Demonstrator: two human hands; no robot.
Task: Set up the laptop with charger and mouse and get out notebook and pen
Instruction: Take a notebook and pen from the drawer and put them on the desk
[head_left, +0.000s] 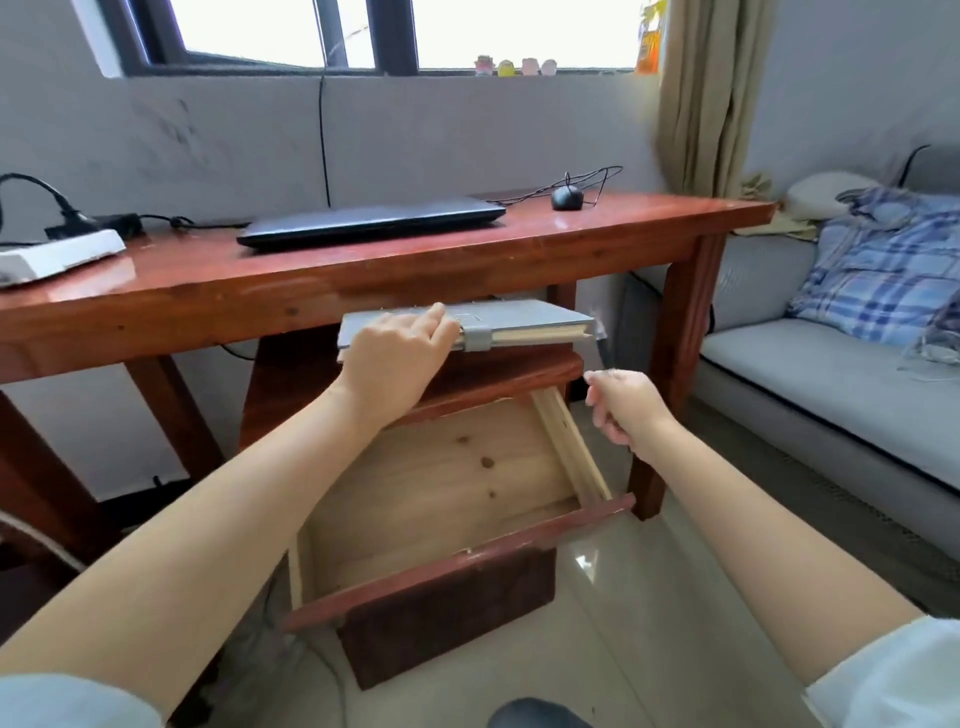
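Note:
My left hand (397, 353) grips a grey notebook (524, 325) with an elastic strap, held level just below the front edge of the desk (208, 291) and above an open wooden drawer (441, 478). My right hand (621, 405) hovers beside the drawer's right rail, fingers loosely curled, holding nothing. On the desk lie a shut dark laptop (371, 221), a black wired mouse (567, 198) at the back right, and a black charger brick (122, 224) plugged into a white power strip (57, 254) on the left. No pen is in view.
The red-brown drawer front (457, 566) juts out toward me over the tiled floor. A grey sofa (831, 384) with a blue plaid cloth (883, 260) stands to the right. A curtain (706, 93) hangs by the window behind the desk.

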